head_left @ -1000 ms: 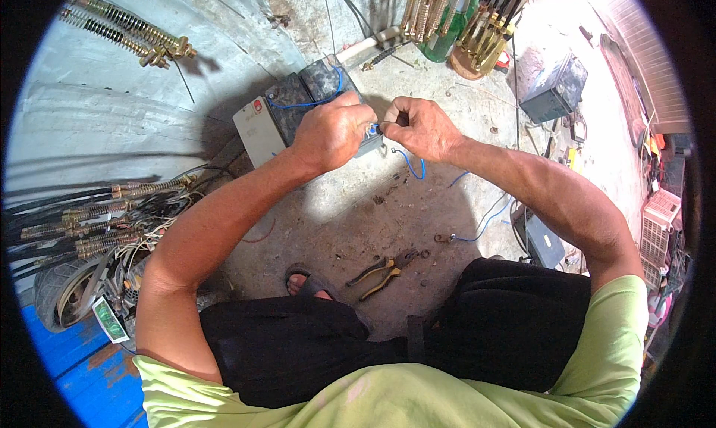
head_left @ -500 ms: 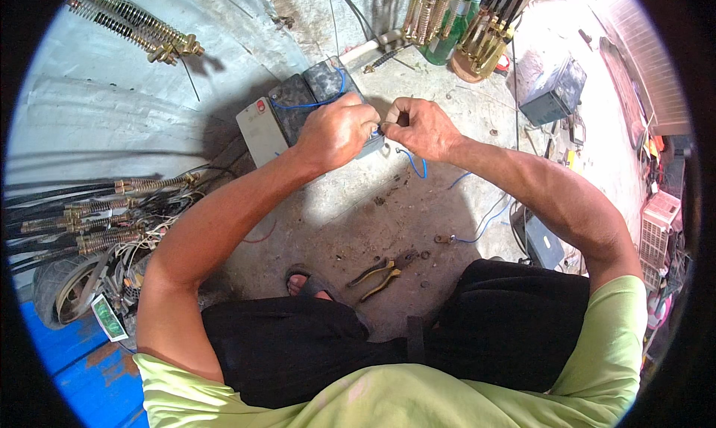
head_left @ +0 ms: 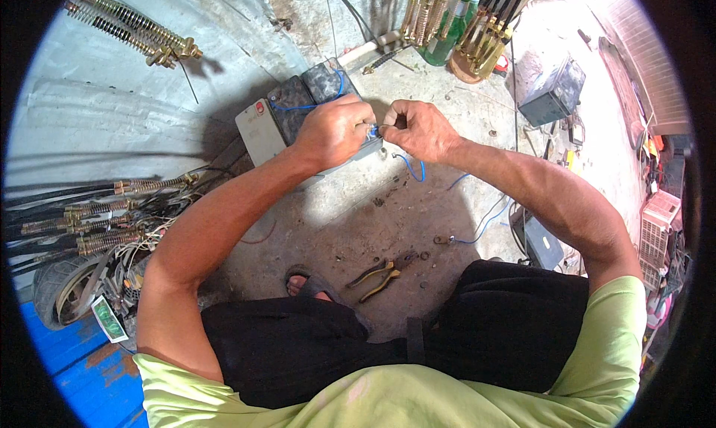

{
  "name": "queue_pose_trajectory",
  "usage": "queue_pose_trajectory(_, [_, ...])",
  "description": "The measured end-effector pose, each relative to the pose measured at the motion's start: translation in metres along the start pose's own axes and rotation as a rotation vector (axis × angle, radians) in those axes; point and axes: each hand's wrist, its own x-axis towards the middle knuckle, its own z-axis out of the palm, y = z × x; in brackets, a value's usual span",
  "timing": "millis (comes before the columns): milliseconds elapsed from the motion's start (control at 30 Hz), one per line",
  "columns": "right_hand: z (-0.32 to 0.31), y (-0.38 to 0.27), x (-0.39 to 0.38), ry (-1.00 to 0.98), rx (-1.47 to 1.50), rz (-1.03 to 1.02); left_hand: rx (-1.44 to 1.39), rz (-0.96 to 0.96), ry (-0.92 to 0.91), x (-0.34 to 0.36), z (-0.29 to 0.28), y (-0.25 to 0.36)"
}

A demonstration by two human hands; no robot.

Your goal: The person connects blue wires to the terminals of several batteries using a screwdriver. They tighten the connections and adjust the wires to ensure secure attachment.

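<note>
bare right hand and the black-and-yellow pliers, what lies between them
In the head view, a curved blue wire and scattered dark bits lie on the grey floor between the right hand and the pliers.

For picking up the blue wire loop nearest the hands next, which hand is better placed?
Likely the right hand: the blue wire loop shows just below it, while the left hand is farther away. Both meet at a small blue piece, so neither looks free.
</note>
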Motion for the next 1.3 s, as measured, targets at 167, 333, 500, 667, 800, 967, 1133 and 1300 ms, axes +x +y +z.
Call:
queue_pose_trajectory(167, [-0.0023,-0.0004,0.0013,-0.015,0.008,0.025,-0.008,-0.040,-0.019,-0.0003,-0.0020,0.0036])
queue_pose_trajectory(333, [-0.0006,0.0007,0.0018,-0.003,-0.002,0.015,-0.002,-0.007,-0.021,0.0005,-0.0020,0.0018])
queue_pose_trajectory(500, [-0.0027,-0.0034,0.0006,-0.027,0.041,0.054,0.001,-0.009,-0.032,0.0002,-0.0003,0.0012])
queue_pose_trajectory(667, [-0.0001,0.0013,0.0023,-0.005,0.004,0.025,-0.013,0.012,-0.002,-0.0013,0.0007,0.0004])
queue_pose_trajectory(800, [-0.0008,0.0010,0.0027,-0.020,0.021,0.037,-0.017,0.032,0.025,-0.0017,0.0017,0.0004])
queue_pose_trajectory(967, [0.0010,0.0028,0.0032,-0.006,0.029,0.013,-0.022,-0.031,-0.004,-0.0013,0.0005,0.0030])
queue_pose_trajectory(1133, [0.0004,0.0049,0.0034,-0.005,0.013,0.015,-0.009,-0.152,0.000,0.0002,0.0016,0.0076])
queue_pose_trajectory(1300, [-0.0015,-0.0017,0.0026,-0.020,0.016,0.039,-0.044,-0.136,-0.017,-0.0017,0.0020,0.0038])
